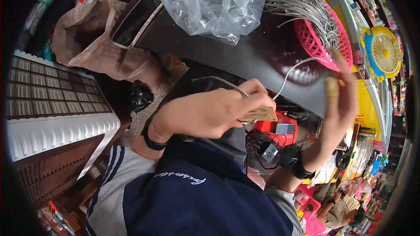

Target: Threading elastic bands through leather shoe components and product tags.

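Above my lap, my left hand (218, 109) is closed on a small tan paper tag (260, 115) with print on it. A pale grey cord (288, 76) passes through the same fingers. One end of it sticks out to the left, and the other curves up to the rim of the pink basket. Near that basket my right hand (343, 91) is raised and smeared by motion. Something yellow (332, 89) shows at its fingers, too blurred to name. The pink basket (308, 39) holds a heap of grey cords (306, 0).
On the dark table (258, 52) lies a clear plastic bag (210, 8) with tan tags inside, beside a framed mirror-like panel (138, 22). A brown sack (83, 30) and a white-and-brown slatted unit (61, 113) stand left. A yellow-blue fan (383, 52) is right; a person (341, 212) sits beyond.
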A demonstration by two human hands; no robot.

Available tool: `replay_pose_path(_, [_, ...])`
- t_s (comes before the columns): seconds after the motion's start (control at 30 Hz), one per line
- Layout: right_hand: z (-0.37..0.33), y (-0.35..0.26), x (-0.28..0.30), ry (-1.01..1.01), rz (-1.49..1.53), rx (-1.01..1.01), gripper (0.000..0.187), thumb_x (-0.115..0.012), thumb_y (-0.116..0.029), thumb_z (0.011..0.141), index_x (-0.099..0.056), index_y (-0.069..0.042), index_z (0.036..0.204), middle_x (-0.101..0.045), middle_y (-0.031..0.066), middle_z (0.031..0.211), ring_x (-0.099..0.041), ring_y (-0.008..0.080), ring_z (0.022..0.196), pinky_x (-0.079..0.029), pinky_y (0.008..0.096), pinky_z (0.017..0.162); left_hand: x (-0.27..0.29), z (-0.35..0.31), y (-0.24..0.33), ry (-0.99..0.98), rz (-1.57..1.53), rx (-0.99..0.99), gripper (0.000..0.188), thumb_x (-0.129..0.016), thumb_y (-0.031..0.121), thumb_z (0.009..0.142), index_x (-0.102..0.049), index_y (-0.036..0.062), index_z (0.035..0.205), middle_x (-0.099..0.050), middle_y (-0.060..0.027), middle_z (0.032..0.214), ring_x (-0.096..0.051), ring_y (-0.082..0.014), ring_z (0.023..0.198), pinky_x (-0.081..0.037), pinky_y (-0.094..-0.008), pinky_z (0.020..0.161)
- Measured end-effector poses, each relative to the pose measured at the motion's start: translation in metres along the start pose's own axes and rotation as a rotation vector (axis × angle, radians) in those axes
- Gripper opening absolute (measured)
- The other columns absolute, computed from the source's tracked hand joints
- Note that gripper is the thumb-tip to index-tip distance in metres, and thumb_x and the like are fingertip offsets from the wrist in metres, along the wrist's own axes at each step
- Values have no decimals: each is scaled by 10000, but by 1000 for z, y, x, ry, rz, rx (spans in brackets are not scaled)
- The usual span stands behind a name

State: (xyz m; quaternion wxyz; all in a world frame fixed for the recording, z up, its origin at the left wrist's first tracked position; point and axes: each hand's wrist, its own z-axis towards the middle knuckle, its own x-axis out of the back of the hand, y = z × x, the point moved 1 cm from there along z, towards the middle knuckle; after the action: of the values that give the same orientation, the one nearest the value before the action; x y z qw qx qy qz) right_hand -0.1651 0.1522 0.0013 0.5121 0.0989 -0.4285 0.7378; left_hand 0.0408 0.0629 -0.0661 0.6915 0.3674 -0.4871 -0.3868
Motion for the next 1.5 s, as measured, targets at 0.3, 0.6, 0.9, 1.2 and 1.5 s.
replay_pose_path(0.3, [-15, -9, -67, -1041, 566, -153, 228, -574, -148, 865, -644, 59, 928, -646, 162, 1002, -608, 260, 889, -470, 331, 788, -22, -6, 2, -49, 90, -207, 578, -555, -50, 731, -400, 9, 1285, -576, -193, 1000, -588, -357, 931, -449, -405, 802])
replay_pose_path(0.6, [-19, 25, -46, -130, 1445, -681, 193, -452, -126, 962, -526, 39, 1029, -601, 139, 964, -614, 173, 792, -498, 318, 770, -2, 7, -9, -103, -249, -95, 677, -655, -93, 683, -352, 53, 1272, -435, -131, 1227, -428, -319, 1208, -349, -388, 997])
replay_pose_path(0.9, [-31, 64, 0, 310, 1402, -431, 217, -468, -94, 965, -469, 44, 1133, -487, 38, 832, -377, 70, 613, -383, 218, 597, 22, 0, -21, 204, -228, 14, 565, -696, -59, 684, -463, 40, 1189, -475, -91, 1189, -460, -197, 1130, -345, -309, 980])
replay_pose_path(1.2, [-44, -24, -39, 9, 282, -233, 105, -589, 44, 811, -627, 23, 907, -633, 93, 835, -588, 136, 721, -455, 233, 651, 6, 11, -11, 449, -189, -57, 599, -710, -50, 694, -432, 39, 1217, -455, -99, 1179, -449, -193, 1138, -336, -308, 991])
replay_pose_path(1.5, [-45, -35, -45, 57, 72, -234, 160, -690, 19, 702, -622, -15, 843, -579, 49, 716, -528, 99, 554, -400, 206, 496, -13, 10, -10, 582, -186, -146, 704, -693, -83, 713, -306, -10, 1297, -441, -140, 1216, -407, -238, 1227, -318, -349, 1034])
